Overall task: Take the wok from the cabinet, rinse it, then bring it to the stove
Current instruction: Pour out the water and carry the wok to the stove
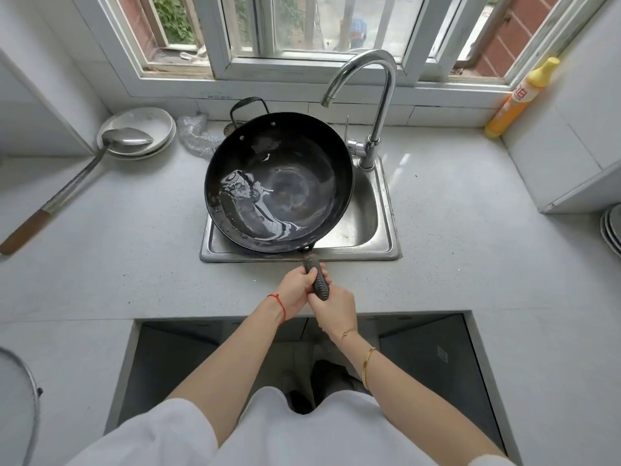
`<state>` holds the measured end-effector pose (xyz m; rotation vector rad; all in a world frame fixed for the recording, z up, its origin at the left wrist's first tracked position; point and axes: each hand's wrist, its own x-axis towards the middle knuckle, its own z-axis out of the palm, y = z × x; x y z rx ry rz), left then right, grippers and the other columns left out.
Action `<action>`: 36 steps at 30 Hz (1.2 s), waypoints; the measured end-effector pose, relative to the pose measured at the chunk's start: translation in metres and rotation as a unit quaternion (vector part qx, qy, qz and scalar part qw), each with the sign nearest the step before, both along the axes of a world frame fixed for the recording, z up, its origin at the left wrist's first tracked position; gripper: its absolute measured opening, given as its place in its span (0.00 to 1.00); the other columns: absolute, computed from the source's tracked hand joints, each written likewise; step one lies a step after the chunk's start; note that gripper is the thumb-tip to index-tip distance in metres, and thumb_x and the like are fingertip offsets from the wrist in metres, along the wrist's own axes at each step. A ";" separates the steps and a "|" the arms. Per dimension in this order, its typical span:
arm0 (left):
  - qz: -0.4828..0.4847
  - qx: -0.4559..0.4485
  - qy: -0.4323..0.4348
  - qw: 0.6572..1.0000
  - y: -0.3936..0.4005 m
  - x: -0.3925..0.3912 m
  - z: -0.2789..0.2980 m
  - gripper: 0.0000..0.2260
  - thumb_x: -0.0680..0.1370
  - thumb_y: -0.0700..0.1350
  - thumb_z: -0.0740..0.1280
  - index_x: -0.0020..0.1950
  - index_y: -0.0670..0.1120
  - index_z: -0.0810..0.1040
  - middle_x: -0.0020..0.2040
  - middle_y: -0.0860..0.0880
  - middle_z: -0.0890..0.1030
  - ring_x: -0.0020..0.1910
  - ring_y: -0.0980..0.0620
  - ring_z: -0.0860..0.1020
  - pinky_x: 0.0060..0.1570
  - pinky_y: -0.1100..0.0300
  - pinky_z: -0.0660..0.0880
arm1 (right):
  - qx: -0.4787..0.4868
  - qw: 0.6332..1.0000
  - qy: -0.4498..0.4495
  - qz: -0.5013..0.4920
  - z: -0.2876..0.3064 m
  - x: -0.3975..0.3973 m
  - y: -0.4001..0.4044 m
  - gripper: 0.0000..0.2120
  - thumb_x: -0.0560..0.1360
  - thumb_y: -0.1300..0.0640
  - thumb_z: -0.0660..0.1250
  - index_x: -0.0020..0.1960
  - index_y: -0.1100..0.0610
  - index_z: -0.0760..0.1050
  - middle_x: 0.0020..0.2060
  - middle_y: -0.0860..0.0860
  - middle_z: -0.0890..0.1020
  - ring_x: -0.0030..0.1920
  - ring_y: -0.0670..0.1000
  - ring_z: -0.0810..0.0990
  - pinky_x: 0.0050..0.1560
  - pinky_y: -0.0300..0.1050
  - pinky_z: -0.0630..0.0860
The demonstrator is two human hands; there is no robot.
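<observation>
A black wok is held over the small steel sink, tilted toward the left. Water swirls along its lower left inner wall. Its dark long handle points toward me. My left hand grips the handle from the left, and my right hand grips the handle's end just behind it. A small loop handle sticks up on the wok's far rim. The chrome faucet curves above the wok's right rim; no water is seen leaving its spout.
White plates with a long metal ladle sit at the left. A steel scourer lies behind the wok. A yellow detergent bottle stands at the right. More plates are at the right edge. A window runs behind the sink.
</observation>
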<state>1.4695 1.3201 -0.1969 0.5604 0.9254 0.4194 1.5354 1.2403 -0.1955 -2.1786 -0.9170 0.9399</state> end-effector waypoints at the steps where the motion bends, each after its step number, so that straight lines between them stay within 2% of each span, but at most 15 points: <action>1: -0.001 0.008 -0.002 1.000 0.000 0.000 0.001 0.08 0.83 0.34 0.55 0.57 0.36 0.72 0.45 0.43 0.75 0.44 0.47 0.78 0.48 0.55 0.78 | 0.004 1.000 -0.001 0.010 0.003 0.003 0.000 0.12 0.76 0.52 0.66 0.34 0.50 0.72 0.27 0.46 0.75 0.30 0.52 0.78 0.30 0.40 0.72; 3: -0.003 0.024 0.001 1.000 0.000 0.000 0.003 0.08 0.83 0.35 0.56 0.59 0.35 0.71 0.46 0.43 0.76 0.45 0.47 0.78 0.49 0.55 0.79 | 0.012 1.000 0.000 0.026 0.009 0.008 -0.001 0.15 0.76 0.54 0.66 0.31 0.48 0.69 0.25 0.46 0.73 0.29 0.52 0.77 0.30 0.40 0.73; 5: -0.003 0.037 0.007 0.999 -0.001 -0.001 0.006 0.08 0.83 0.35 0.56 0.59 0.35 0.71 0.46 0.43 0.76 0.46 0.46 0.79 0.51 0.54 0.79 | 0.012 0.999 0.015 0.037 0.013 0.012 -0.001 0.15 0.75 0.55 0.66 0.31 0.49 0.70 0.26 0.48 0.74 0.29 0.54 0.77 0.30 0.46 0.77; 8: 0.006 0.047 0.020 0.999 -0.001 -0.002 0.009 0.06 0.82 0.34 0.57 0.55 0.36 0.72 0.46 0.42 0.77 0.45 0.46 0.80 0.52 0.53 0.78 | 0.012 0.998 0.038 0.052 0.017 0.015 -0.001 0.12 0.75 0.55 0.66 0.32 0.51 0.72 0.27 0.50 0.76 0.28 0.54 0.77 0.33 0.51 0.79; 11: 0.015 0.054 0.036 0.998 -0.001 -0.003 0.010 0.05 0.82 0.34 0.58 0.52 0.36 0.73 0.42 0.43 0.79 0.44 0.46 0.81 0.52 0.53 0.79 | 0.008 0.996 0.071 0.052 0.020 0.016 -0.001 0.09 0.75 0.56 0.66 0.36 0.55 0.75 0.28 0.54 0.77 0.24 0.52 0.76 0.28 0.48 0.78; 14: 0.018 0.062 0.043 0.997 -0.001 -0.005 0.013 0.05 0.82 0.35 0.58 0.55 0.34 0.72 0.30 0.49 0.80 0.42 0.45 0.81 0.49 0.54 0.79 | 0.006 0.994 0.106 0.035 0.026 0.014 -0.001 0.08 0.75 0.57 0.66 0.37 0.55 0.74 0.27 0.55 0.76 0.20 0.51 0.73 0.22 0.42 0.73; 15: 0.020 0.061 0.041 0.997 0.000 -0.005 0.014 0.06 0.82 0.35 0.59 0.56 0.33 0.71 0.30 0.49 0.80 0.41 0.46 0.81 0.48 0.54 0.79 | 0.008 0.993 0.111 0.033 0.030 0.013 0.000 0.08 0.75 0.57 0.66 0.36 0.55 0.74 0.27 0.55 0.76 0.20 0.50 0.73 0.21 0.41 0.72; 19: 0.021 0.055 0.021 0.998 0.002 -0.004 0.019 0.06 0.82 0.36 0.59 0.52 0.35 0.74 0.45 0.42 0.79 0.44 0.46 0.80 0.48 0.54 0.78 | 0.013 0.996 0.080 0.038 0.038 0.008 0.004 0.10 0.76 0.54 0.66 0.37 0.53 0.74 0.28 0.55 0.77 0.22 0.52 0.75 0.22 0.39 0.73; 23: 0.017 0.046 0.007 0.999 0.004 0.001 0.023 0.06 0.82 0.36 0.59 0.52 0.36 0.74 0.46 0.42 0.79 0.45 0.45 0.80 0.54 0.51 0.76 | 0.017 0.998 0.061 0.029 0.041 0.013 0.005 0.10 0.76 0.52 0.66 0.37 0.54 0.74 0.29 0.55 0.78 0.24 0.53 0.78 0.23 0.41 0.76; 28: 0.010 0.043 -0.009 0.999 0.007 0.004 0.031 0.07 0.82 0.36 0.58 0.52 0.35 0.74 0.45 0.42 0.79 0.43 0.47 0.80 0.50 0.55 0.77 | 0.022 0.998 0.060 0.024 0.048 0.018 0.006 0.11 0.76 0.51 0.66 0.37 0.54 0.75 0.29 0.55 0.78 0.23 0.52 0.77 0.23 0.40 0.74; 32: 0.003 0.046 -0.011 0.999 0.007 0.004 0.036 0.06 0.82 0.35 0.58 0.55 0.34 0.72 0.45 0.42 0.78 0.44 0.46 0.80 0.46 0.57 0.80 | 0.024 0.998 0.060 0.025 0.047 0.019 0.006 0.09 0.77 0.53 0.66 0.38 0.54 0.74 0.30 0.55 0.78 0.24 0.52 0.77 0.23 0.40 0.75; 36: -0.002 0.074 0.023 0.997 0.011 0.004 0.040 0.07 0.82 0.36 0.60 0.56 0.34 0.73 0.45 0.41 0.79 0.44 0.46 0.82 0.44 0.58 0.81 | 0.029 0.994 0.106 0.015 0.048 0.020 0.009 0.10 0.76 0.57 0.66 0.37 0.55 0.73 0.27 0.54 0.76 0.19 0.48 0.73 0.20 0.38 0.70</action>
